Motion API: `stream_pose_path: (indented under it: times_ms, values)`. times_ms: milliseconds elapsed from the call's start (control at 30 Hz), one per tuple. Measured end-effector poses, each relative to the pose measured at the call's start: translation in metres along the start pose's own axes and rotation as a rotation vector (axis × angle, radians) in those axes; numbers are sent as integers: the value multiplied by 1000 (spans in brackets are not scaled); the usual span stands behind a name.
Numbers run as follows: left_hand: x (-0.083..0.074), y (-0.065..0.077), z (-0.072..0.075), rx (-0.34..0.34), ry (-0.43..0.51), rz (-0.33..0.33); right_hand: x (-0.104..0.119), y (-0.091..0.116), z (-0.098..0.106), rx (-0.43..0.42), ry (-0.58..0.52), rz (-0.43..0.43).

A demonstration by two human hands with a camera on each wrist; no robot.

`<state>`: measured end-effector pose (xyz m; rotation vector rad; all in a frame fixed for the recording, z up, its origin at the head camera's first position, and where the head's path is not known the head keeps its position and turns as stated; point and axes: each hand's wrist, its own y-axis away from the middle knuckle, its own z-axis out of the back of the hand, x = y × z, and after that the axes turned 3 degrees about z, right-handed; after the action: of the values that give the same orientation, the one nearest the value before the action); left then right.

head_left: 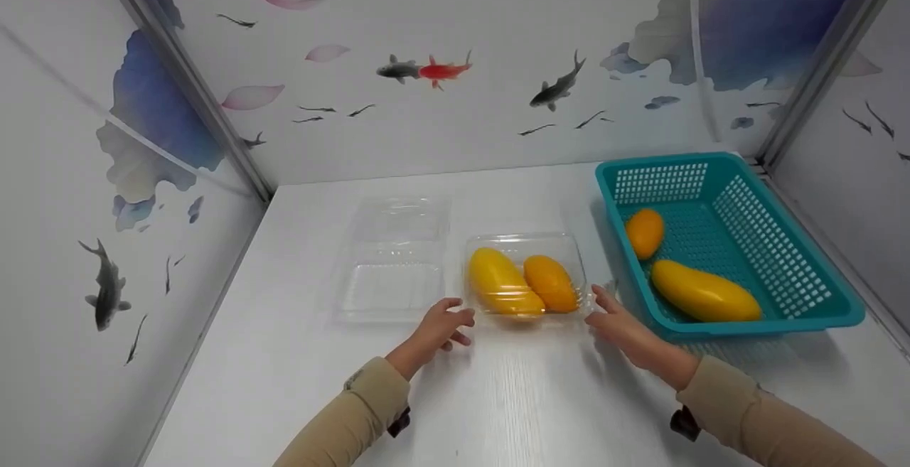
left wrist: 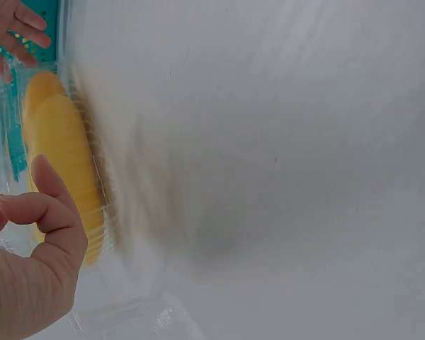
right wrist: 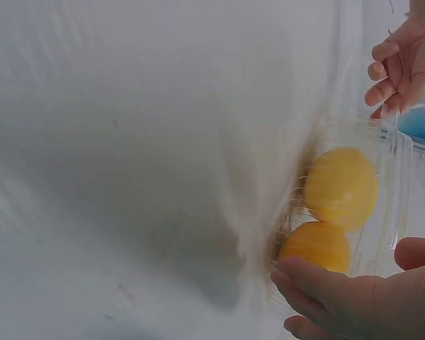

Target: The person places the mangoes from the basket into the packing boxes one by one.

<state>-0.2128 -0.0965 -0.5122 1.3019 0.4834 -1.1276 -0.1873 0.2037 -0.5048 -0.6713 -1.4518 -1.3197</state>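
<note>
Tan cloth sleeves (head_left: pixel 348 414) foremost | left hand (head_left: pixel 434 330), right hand (head_left: pixel 634 337): fingers loosely spread, contact unclear | between fingers: clear rectangular plastic box (head_left: pixel 555 244), two yellow-orange oval fruits (head_left: pixel 551 283) inside | risk: uneven squeeze could buckle it

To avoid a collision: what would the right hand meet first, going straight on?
Probably the right side of the nearest clear box; the right hand looks close, but depth is unclear.

white walls (head_left: pixel 462 143) (patterned with fish (head_left: pixel 558 89) and petals (head_left: pixel 254 97)) stand around a white tabletop (head_left: pixel 512 403).
</note>
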Motion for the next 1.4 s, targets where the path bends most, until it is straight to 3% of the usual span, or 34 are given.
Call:
stream_pose_path:
  times_ms: [367, 600, 933, 1133, 1400]
  values:
    - [-1, -9, -5, -37, 85, -10, -13, -14, -4, -150, -92, 32]
    - [-4, -10, -8, -51, 96, 2, -16, -23, -6, -227, -80, -31]
    - [-4, -11, -9, -43, 182, 1, -14, -25, -7, -200, -258, 1]
    - [-5, -11, -11, -27, 261, -31, -14, -26, -6, -165, -297, 17]
    - [-7, -11, -11, -4, 310, -22, -13, -25, -5, -139, -305, 15]
